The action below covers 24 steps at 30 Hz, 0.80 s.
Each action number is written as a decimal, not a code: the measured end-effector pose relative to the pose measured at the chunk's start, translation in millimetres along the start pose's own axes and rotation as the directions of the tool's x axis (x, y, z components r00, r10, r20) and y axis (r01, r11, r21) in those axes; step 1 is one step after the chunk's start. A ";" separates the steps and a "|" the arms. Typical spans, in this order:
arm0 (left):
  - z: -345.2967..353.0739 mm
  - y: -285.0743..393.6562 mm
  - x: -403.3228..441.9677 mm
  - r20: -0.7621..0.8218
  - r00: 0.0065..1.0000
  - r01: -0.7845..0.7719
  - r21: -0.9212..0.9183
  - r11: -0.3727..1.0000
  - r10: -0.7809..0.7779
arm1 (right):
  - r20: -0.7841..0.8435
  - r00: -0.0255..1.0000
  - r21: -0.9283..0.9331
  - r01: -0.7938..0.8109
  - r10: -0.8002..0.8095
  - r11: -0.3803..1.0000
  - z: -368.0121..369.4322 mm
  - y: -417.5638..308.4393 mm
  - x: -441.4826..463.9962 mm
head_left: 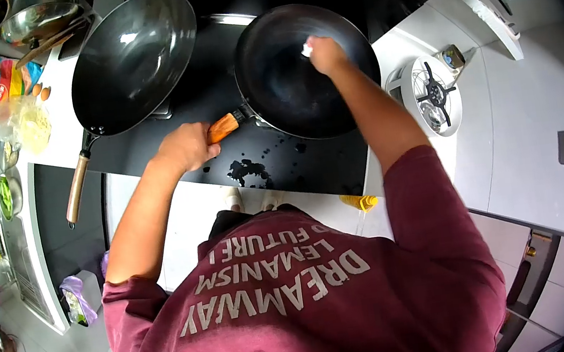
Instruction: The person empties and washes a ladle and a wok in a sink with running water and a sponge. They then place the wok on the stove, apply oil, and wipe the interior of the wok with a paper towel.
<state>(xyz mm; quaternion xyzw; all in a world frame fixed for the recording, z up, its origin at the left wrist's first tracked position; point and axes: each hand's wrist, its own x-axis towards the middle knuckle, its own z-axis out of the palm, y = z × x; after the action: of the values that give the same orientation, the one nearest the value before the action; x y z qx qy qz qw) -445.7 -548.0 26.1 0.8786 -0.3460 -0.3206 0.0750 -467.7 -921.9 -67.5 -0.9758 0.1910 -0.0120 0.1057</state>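
Observation:
My left hand (186, 148) is wrapped round the wooden handle (222, 127) of a dark round pan (277, 87) over the black cooktop (220, 166). Inside that pan, my right hand (327, 54) pinches a small white wad (307, 50), perhaps paper or cloth, against or just above the inner surface. Most of the wad is hidden by my fingers. To the left, a second dark wok (131, 60) rests on the cooktop, its long wooden handle (78, 187) pointing toward me. Drops of water lie on the cooktop's near part.
On the right counter, a white round dish (437, 95) holds a black burner grate (435, 93). Eggs (41, 91), plastic bags (33, 123) and a metal pot (37, 21) crowd the left counter. A yellow-capped bottle (359, 202) stands near the cooktop's front edge.

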 end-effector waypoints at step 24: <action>-8.4 3.2 2.1 0.014 0.999 0.049 0.075 0.996 -0.051 | 0.252 0.872 -0.277 0.480 -0.419 0.832 -34.2 5.7 -26.4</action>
<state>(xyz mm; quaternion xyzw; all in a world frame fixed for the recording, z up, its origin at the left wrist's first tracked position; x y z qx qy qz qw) -441.2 -552.5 32.7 0.8865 -0.3362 -0.3163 0.0313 -496.5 -924.0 -34.8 -0.9937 -0.0556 0.0841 -0.0485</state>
